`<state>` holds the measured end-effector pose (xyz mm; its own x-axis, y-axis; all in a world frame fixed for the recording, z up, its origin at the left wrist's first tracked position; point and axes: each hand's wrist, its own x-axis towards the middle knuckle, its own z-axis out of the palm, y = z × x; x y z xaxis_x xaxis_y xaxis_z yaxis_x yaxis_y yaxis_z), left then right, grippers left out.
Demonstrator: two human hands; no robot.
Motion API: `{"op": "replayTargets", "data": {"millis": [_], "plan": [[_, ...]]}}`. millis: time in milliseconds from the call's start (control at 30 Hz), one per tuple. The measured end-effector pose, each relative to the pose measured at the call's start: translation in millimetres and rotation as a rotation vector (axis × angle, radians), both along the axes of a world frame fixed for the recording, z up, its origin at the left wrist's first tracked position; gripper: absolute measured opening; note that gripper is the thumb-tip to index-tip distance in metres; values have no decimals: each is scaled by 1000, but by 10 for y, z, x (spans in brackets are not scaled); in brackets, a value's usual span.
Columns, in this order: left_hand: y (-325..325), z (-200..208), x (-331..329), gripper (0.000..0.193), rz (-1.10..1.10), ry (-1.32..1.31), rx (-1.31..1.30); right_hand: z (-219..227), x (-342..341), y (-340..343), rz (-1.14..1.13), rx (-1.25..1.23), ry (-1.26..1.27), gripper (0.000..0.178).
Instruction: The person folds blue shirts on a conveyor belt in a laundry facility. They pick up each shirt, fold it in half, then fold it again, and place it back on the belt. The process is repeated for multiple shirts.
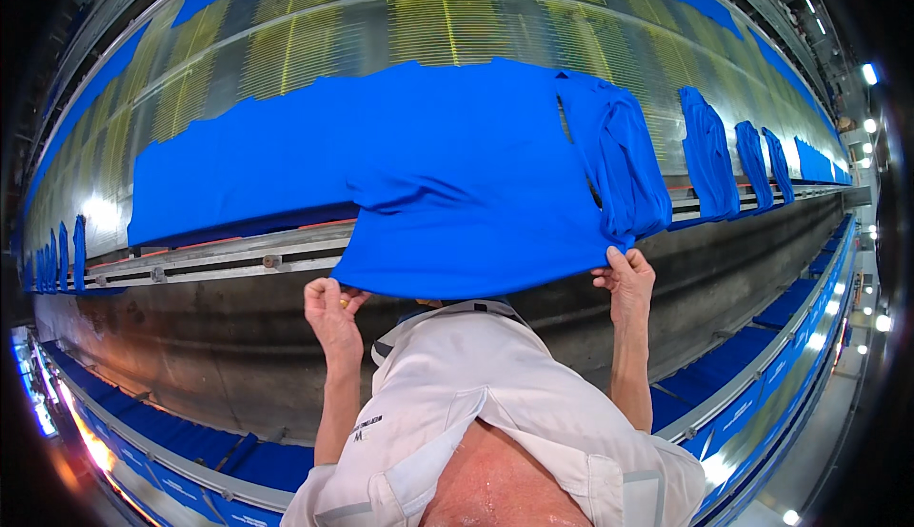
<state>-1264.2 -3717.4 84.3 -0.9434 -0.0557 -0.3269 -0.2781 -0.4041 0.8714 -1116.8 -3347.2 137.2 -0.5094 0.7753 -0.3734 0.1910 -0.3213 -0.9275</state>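
A blue fabric piece (476,241) is stretched between my hands in front of my body, its near edge pulled fairly straight. My left hand (333,316) pinches its near left corner between thumb and fingers. At the near right corner, my right hand (627,278) has the same kind of pinch. The far part of the piece lies over more blue fabric (228,160) spread flat on a long table (447,27), and a fold wrinkles its left side. Just beyond my right hand, a bunched blue fabric bundle (628,160) hangs over the table edge, touching or close to the held piece.
A metal rail (219,265) runs along the table's near edge. Farther right, several folded blue pieces (709,156) drape over that edge; more hang at the far left (78,251). Behind me stands another long table with a rail (733,403), with dark blue fabric (714,365) below it.
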Motion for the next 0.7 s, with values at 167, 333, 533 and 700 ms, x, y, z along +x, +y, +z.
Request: {"op": "replayTargets", "data": {"millis": [167, 333, 533, 700], "plan": [[371, 265, -447, 11, 19, 78, -104, -20, -620, 139, -1, 135, 166, 12], [706, -328, -1053, 20, -101, 228, -471, -774, -1096, 545, 393, 467, -15, 14], [723, -601, -1122, 29, -727, 551, -1365, -1090, -1199, 729, 1109, 965, -391, 46], [839, -648, -1286, 53, -1090, 397, -1579, -1188, -1511, 853, 1447, 711, -821, 79]]}}
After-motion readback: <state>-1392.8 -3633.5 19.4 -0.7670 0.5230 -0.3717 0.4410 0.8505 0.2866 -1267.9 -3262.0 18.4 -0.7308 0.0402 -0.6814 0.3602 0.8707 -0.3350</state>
